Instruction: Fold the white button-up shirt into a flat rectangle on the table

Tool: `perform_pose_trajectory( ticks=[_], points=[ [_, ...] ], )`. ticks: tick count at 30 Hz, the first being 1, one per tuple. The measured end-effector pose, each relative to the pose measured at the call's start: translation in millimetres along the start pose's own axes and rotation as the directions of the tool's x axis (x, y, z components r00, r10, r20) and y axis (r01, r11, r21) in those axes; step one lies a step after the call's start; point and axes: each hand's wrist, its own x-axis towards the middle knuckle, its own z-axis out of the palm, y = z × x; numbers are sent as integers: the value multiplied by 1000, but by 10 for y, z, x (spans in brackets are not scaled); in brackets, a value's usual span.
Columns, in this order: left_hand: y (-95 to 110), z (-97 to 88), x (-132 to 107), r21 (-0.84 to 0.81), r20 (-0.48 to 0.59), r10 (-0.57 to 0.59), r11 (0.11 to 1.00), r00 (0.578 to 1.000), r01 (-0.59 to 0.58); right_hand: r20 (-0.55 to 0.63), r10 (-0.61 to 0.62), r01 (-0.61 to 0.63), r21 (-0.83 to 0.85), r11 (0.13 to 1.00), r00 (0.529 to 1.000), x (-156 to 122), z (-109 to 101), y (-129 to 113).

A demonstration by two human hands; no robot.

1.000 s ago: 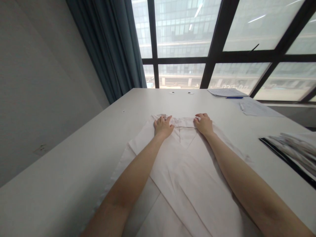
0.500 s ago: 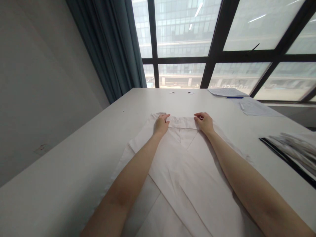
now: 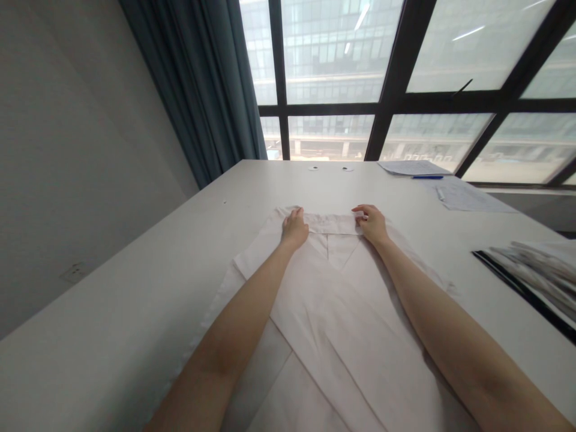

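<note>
A white garment (image 3: pixel 324 312) lies spread on the white table, its folded layers running diagonally across the body. At its far end is a flat band (image 3: pixel 330 224) with a V-shaped seam beneath. My left hand (image 3: pixel 294 228) rests on the left end of this band, fingers extended over the cloth and the thumb toward the middle. My right hand (image 3: pixel 372 224) is at the band's right end, its thumb and fingers curled on the fabric edge and the index finger raised slightly above. My forearms lie over both sides of the garment.
Papers (image 3: pixel 414 168), a blue pen (image 3: pixel 427 177) and a small white object (image 3: pixel 440 194) lie at the far right of the table (image 3: pixel 189 270). A dark-edged stack (image 3: pixel 535 270) is at the right. A curtain (image 3: pixel 202 78) and windows stand beyond.
My left fingers have shifted from a spread thumb-and-finger pose to lying forward over the band. My right hand has moved very slightly left. The garment stays in place.
</note>
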Motion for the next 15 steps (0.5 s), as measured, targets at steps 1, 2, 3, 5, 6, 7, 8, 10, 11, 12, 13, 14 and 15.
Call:
perform_pose_trajectory(
  ticks=[1,2,3,5,6,7,8,10,11,12,13,14,15],
  points=[
    [16,-4,-22,21,-1,0,1000,1000,0,6,-11,11,-19,1000,1000,-2,4,-1],
    [31,-9,-46,42,-6,3,999,1000,-3,13,-20,20,-41,999,1000,-5,4,-4],
    [47,-14,-70,61,-13,10,998,1000,-9,20,-28,29,-65,997,999,-9,0,-13],
    [77,-24,-114,97,-20,48,994,999,-46,35,-42,46,-118,992,998,-21,-22,-48],
    [92,-28,-131,123,-6,89,989,996,-88,44,-51,57,-147,988,998,-29,-38,-78],
    [105,-31,-144,148,20,137,979,990,-139,56,-62,71,-174,982,997,-39,-53,-114],
    [117,-32,-154,171,55,183,967,982,-190,71,-78,91,-199,976,994,-50,-66,-155],
    [135,-32,-163,200,128,238,945,963,-260,124,-119,146,-235,961,985,-73,-74,-238],
    [140,-31,-164,206,152,240,941,959,-268,164,-140,178,-244,954,977,-84,-66,-272],
    [144,-30,-165,207,166,229,943,959,-261,210,-155,206,-248,947,965,-95,-50,-295],
    [146,-29,-166,212,177,219,943,960,-255,257,-160,226,-251,941,953,-104,-28,-306],
    [146,-28,-166,218,185,209,944,960,-248,302,-154,235,-256,938,941,-111,-3,-304],
    [145,-26,-167,224,189,200,944,961,-240,339,-136,233,-264,936,931,-116,21,-289]
  ],
)
